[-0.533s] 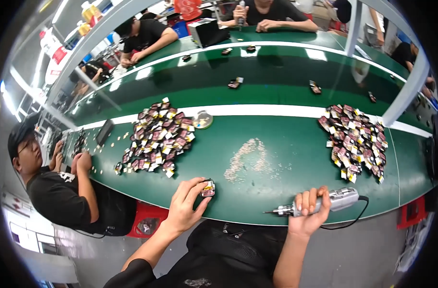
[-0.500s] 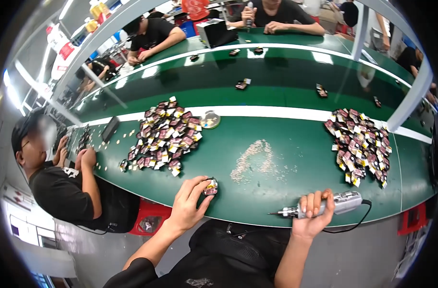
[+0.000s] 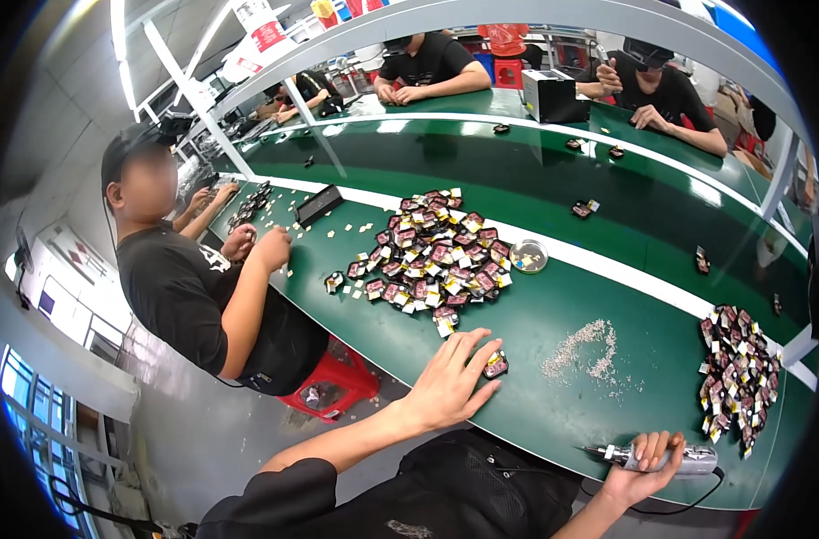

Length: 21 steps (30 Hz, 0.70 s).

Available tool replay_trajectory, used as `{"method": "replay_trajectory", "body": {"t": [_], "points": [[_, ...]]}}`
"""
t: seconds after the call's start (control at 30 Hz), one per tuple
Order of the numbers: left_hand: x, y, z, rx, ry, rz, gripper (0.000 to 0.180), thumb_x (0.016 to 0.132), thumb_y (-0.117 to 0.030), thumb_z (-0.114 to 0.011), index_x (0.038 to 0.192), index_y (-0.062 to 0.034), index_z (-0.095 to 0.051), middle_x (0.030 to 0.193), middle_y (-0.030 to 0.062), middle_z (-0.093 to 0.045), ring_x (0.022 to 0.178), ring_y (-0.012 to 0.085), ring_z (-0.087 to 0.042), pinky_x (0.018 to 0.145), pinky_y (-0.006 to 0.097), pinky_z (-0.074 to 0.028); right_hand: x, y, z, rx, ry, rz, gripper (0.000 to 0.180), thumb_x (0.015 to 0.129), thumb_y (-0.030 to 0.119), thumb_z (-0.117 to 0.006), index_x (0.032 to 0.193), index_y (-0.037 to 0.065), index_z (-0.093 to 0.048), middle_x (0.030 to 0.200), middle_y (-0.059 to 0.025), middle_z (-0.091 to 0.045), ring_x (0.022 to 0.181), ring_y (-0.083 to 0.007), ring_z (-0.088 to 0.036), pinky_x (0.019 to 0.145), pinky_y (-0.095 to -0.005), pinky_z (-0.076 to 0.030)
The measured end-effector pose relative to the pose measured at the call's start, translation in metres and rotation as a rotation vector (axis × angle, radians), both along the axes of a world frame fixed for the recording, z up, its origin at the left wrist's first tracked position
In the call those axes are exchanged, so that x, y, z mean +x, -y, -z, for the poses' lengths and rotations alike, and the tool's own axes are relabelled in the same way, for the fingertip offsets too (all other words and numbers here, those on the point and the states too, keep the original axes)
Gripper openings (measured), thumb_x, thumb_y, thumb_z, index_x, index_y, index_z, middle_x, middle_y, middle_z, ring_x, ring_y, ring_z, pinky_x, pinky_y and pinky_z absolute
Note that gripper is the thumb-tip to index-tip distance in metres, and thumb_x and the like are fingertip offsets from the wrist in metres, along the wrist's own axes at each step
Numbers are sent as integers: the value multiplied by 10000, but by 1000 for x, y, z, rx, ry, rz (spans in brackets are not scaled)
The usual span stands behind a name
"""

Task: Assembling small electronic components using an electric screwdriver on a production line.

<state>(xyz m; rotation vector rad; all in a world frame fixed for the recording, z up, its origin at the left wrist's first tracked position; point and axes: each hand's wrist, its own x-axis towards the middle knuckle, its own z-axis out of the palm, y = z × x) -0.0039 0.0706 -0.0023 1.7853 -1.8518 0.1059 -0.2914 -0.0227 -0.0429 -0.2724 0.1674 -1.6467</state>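
My left hand [image 3: 450, 377] is over the near edge of the green table, fingers spread and thumb apart. Between its thumb and fingertips lies a small black module [image 3: 495, 365] with a pink and yellow face, apparently not gripped. My right hand [image 3: 641, 472] is wrapped round a silver electric screwdriver [image 3: 697, 460], its bit pointing left and its black cord trailing off the back end. Small screws [image 3: 598, 350] are scattered on the tabletop between my hands. Beyond my left hand rises a large pile of similar modules [image 3: 436, 256]; a second module pile [image 3: 740, 382] is at the right.
A round dish [image 3: 528, 256] sits beside the large pile. A black tray [image 3: 319, 205] is further left, near a seated co-worker [image 3: 185, 269] on a red stool [image 3: 333, 386]. A dark green conveyor belt [image 3: 481, 180] runs behind, carrying a few modules. Other people sit across it.
The view has swung left, so the table and piles appear further right. My left hand has loosened from the module, its fingers now spread. The right hand keeps the screwdriver.
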Motion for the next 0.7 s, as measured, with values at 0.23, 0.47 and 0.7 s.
{"method": "replay_trajectory", "body": {"t": [0.23, 0.47, 0.7], "points": [[237, 92, -71, -206, 135, -635, 546, 763, -49, -629, 1272, 31, -447, 711, 115, -620, 663, 318, -612, 650, 418, -482, 2, 2, -4, 59, -11, 57, 140, 984, 139, -441, 910, 23, -461, 576, 5, -276, 454, -71, -288, 445, -217, -291], [453, 69, -67, 66, -592, -1005, 677, 751, -8, -465, 1415, -68, -348, 643, 123, -660, 469, 172, -605, 407, 334, -443, 4, -2, -11, 107, 3, 19, 187, 915, 158, -540, 848, 5, -626, 527, -2, -402, 456, -86, -327, 467, -238, -265], [481, 65, -64, 46, -820, -959, 817, 733, 58, -431, 1487, -100, -159, 647, 137, -628, 390, 113, -428, 382, 294, -355, 5, -2, -12, 141, -37, 63, 156, 890, 147, -582, 859, -1, -621, 542, -14, -438, 465, -90, -342, 464, -238, -266]]}}
